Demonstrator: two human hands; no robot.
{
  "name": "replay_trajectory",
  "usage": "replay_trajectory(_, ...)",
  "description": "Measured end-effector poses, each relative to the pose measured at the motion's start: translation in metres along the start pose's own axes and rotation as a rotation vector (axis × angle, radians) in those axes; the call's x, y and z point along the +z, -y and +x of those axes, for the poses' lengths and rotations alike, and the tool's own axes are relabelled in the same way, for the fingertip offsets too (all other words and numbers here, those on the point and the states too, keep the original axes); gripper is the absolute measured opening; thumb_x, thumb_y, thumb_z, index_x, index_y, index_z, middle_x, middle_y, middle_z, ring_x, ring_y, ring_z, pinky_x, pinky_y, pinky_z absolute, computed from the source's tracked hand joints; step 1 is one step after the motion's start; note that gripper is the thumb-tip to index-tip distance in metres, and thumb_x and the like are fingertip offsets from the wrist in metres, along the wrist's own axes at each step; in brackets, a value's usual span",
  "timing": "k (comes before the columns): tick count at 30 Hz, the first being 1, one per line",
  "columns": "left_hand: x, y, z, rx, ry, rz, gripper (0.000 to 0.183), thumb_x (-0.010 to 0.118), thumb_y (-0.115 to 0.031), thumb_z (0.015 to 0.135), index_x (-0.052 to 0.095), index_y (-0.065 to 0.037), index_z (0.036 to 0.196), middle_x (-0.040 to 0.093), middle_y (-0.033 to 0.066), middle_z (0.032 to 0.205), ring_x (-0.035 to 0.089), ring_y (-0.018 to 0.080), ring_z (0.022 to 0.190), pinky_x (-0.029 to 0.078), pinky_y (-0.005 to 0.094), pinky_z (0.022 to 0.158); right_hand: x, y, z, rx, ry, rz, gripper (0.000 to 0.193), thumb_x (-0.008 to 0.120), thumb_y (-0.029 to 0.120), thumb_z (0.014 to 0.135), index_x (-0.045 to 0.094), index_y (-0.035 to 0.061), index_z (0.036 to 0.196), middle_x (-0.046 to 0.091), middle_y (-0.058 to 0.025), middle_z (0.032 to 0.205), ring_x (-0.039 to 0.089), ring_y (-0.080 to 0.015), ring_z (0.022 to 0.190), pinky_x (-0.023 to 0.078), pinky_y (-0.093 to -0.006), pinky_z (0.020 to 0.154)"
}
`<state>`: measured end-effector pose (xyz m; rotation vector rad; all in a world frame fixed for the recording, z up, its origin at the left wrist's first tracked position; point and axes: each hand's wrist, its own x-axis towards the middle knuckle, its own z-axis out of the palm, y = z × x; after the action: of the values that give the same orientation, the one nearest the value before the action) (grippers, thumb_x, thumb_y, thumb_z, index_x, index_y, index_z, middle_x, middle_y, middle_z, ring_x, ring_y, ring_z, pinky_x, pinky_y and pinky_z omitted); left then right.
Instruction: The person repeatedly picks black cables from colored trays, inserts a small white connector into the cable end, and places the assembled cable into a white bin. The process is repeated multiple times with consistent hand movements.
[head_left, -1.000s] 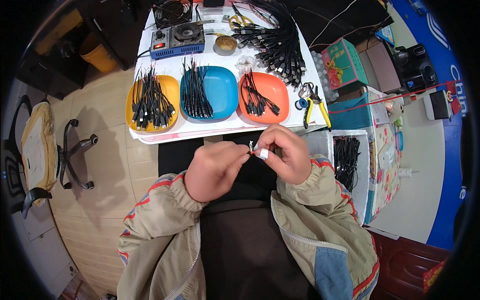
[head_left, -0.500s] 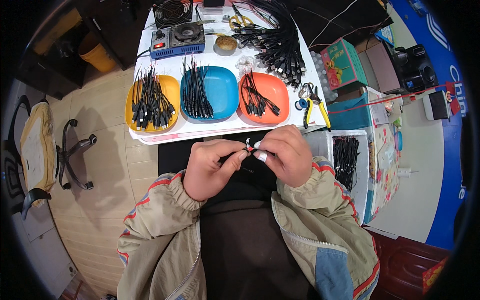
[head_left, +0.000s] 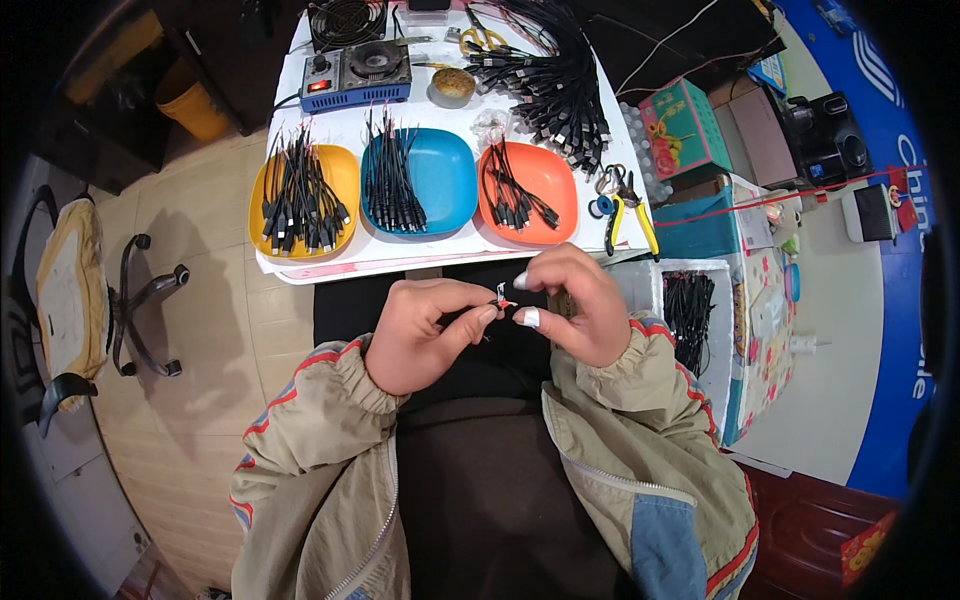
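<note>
My left hand (head_left: 425, 335) pinches a short black cable (head_left: 503, 303) between thumb and forefinger, just in front of the table edge. Thin red and whitish wire ends stick out past the fingertips; most of the cable is hidden by the hand. Close to its right, my right hand (head_left: 580, 312) has thumb and forefinger spread apart around the wire ends, with white wrapping on both fingertips. Beyond the hands stand a yellow bowl (head_left: 262, 230), a blue bowl (head_left: 452, 190) and an orange bowl (head_left: 555, 190), each holding black cables.
Behind the bowls are a blue soldering-type unit (head_left: 340, 85) with a lit red switch, and a small round tin (head_left: 453, 85). A big bundle of black cables (head_left: 560, 90) lies at the back right. Yellow-handled pliers (head_left: 630, 215) rest at the right edge, near a white box (head_left: 722, 350) of cables.
My right thumb and forefinger have come off the cable's wire ends and moved apart. My left hand keeps its pinch. The view has shifted slightly.
</note>
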<state>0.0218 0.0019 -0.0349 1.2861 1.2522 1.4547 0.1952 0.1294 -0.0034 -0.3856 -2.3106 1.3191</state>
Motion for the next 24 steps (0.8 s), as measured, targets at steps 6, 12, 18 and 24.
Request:
replay_trajectory(6,0.000,0.001,0.001,0.044,-0.032,0.016,0.009,0.063,0.000,0.083,0.064,0.004,0.091,0.061,0.0090,0.070,0.056,0.0156,0.056,0.045,0.0269,0.053,0.002,0.001,0.009,-0.237,0.005,-0.348,0.020,0.069,0.001,0.074,0.059,0.0046,0.091,0.058,-0.0090,0.087,0.056,-0.0245,0.074,0.044,-0.0313,0.065)
replay_trajectory(12,-0.011,0.005,0.002,0.377,0.014,0.486,0.015,0.065,0.001,0.078,0.063,0.003,0.092,0.062,0.0145,0.074,0.060,0.0257,0.059,0.046,0.0318,0.053,0.009,-0.004,0.007,0.590,0.153,0.601,0.023,0.070,0.009,0.082,0.056,0.0056,0.099,0.056,-0.0003,0.087,0.051,-0.0085,0.076,0.042,-0.0246,0.068)
replay_trajectory(18,-0.020,0.003,-0.002,0.000,0.149,-0.203,0.010,0.060,-0.002,0.089,0.066,0.005,0.091,0.063,0.0064,0.072,0.057,0.0100,0.062,0.045,0.0235,0.056,-0.001,0.009,0.012,-0.082,0.171,-0.048,0.024,0.071,0.004,0.078,0.058,0.0032,0.098,0.060,-0.0095,0.099,0.059,-0.0180,0.087,0.045,-0.0289,0.072)
replay_trajectory(24,-0.014,0.001,-0.007,-0.116,0.200,-0.435,0.014,0.058,-0.005,0.091,0.063,0.005,0.098,0.061,0.0043,0.076,0.053,0.0080,0.067,0.044,0.0212,0.060,-0.002,0.021,0.016,-0.233,0.173,-0.228,0.018,0.069,0.002,0.074,0.062,0.0051,0.090,0.064,-0.0071,0.088,0.061,-0.0243,0.080,0.047,-0.0338,0.070)
